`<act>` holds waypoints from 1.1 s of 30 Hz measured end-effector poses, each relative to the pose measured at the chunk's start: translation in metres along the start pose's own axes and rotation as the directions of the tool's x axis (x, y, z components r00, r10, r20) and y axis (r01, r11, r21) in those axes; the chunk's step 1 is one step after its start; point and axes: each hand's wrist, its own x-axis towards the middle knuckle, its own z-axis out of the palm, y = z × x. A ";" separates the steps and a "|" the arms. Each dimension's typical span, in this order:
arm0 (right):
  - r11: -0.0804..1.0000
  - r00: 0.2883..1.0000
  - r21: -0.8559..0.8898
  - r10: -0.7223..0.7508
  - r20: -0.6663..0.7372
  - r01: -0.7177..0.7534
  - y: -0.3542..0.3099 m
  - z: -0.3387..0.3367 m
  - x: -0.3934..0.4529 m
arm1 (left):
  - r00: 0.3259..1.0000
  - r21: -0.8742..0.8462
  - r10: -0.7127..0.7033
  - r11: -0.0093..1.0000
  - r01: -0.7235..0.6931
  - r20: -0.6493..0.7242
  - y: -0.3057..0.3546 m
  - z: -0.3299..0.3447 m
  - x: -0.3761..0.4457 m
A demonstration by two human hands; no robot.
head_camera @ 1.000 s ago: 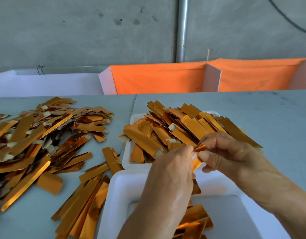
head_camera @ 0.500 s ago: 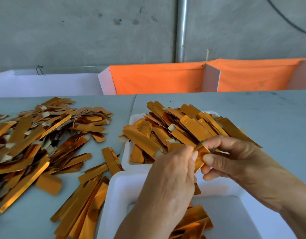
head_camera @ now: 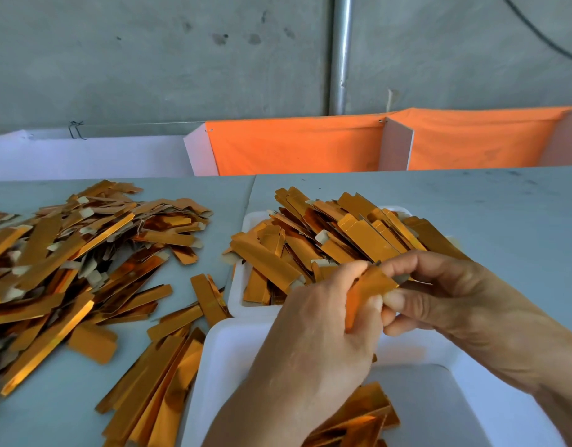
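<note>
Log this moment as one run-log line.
left hand and right hand pinch gold strip | above near white tray | far tray: heaped strips

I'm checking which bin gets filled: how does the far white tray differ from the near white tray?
The far tray is heaped with gold strips spilling over its rim; the near tray holds only a few pieces on its floor. The far tray lies beyond the left hand and right hand, which pinch one held strip; the near tray lies under them. Both are white.
</note>
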 end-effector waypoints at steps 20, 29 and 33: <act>0.966 0.994 0.255 0.058 -0.095 -0.032 0.001 -0.005 0.000 | 0.983 -0.322 -0.140 0.931 0.172 0.121 -0.017 -0.005 0.002; 0.993 0.993 0.000 -0.120 0.007 0.120 -0.003 -0.009 -0.005 | 0.984 -0.400 -0.133 0.901 0.170 0.120 -0.022 -0.006 0.002; 0.991 0.994 -0.074 -0.112 -0.006 0.112 -0.003 -0.007 -0.005 | 0.986 -0.334 -0.132 0.929 0.157 0.098 -0.021 -0.006 0.002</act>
